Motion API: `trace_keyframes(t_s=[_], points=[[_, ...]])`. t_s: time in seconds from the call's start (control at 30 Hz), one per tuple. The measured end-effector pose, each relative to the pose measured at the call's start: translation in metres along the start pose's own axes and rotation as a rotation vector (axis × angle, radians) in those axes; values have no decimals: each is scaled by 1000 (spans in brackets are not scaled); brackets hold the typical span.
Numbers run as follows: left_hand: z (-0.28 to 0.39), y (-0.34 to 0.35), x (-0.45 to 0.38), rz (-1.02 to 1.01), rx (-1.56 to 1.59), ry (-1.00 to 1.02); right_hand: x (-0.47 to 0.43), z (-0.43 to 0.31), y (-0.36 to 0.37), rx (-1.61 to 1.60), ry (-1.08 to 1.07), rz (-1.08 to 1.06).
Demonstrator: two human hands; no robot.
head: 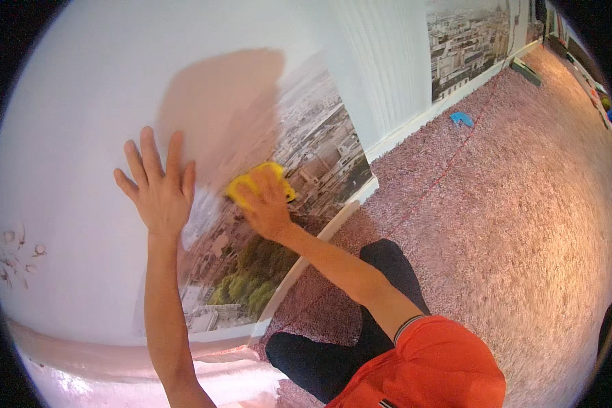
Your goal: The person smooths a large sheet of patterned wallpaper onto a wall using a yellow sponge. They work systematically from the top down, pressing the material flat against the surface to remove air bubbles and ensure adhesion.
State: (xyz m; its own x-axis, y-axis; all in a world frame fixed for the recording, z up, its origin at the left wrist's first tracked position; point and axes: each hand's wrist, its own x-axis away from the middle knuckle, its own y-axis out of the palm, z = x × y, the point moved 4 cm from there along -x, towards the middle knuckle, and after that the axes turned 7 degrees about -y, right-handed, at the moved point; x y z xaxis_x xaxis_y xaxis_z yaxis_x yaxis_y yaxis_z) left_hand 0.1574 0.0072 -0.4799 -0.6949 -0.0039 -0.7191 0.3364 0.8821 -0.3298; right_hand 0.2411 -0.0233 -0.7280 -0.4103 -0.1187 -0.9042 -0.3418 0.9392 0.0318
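My left hand [158,188] lies spread against a wall mural [255,260] with a pale sky, its fingers apart and nothing in them. To its right, my right hand [266,206] grips a yellow pad [239,186], which is pressed to the printed city part of the mural. The pad's edge looks blurred, and its underside is hidden. Rooftops and green trees show below and to the right of the pad. A broad shadow falls on the mural above both hands.
A white baseboard [357,199] runs along the wall's foot, above a pinkish carpet [489,214]. On the carpet lie a blue piece [461,119], a thin red line [438,181] and a green block-like object [526,71]. Further along the wall hangs another city print [466,48]. White fabric [224,375] is at lower left.
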Motion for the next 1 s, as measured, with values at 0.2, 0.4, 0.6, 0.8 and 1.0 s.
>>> trace_keyframes(t_s=[0.2,0.4,0.6,0.8,1.0], points=[[25,9,-1,-14,17,-30,-41,0,-3,-10,-170,-30],[29,12,-1,-24,-33,-45,-15,36,-18,27,46,94],[33,12,-2,-14,-15,-51,6,3,0,29,-48,-33],[29,12,0,-11,2,1,-45,51,-26,96,41,94],[43,17,1,-137,64,130,3,84,-45,161,238,283]])
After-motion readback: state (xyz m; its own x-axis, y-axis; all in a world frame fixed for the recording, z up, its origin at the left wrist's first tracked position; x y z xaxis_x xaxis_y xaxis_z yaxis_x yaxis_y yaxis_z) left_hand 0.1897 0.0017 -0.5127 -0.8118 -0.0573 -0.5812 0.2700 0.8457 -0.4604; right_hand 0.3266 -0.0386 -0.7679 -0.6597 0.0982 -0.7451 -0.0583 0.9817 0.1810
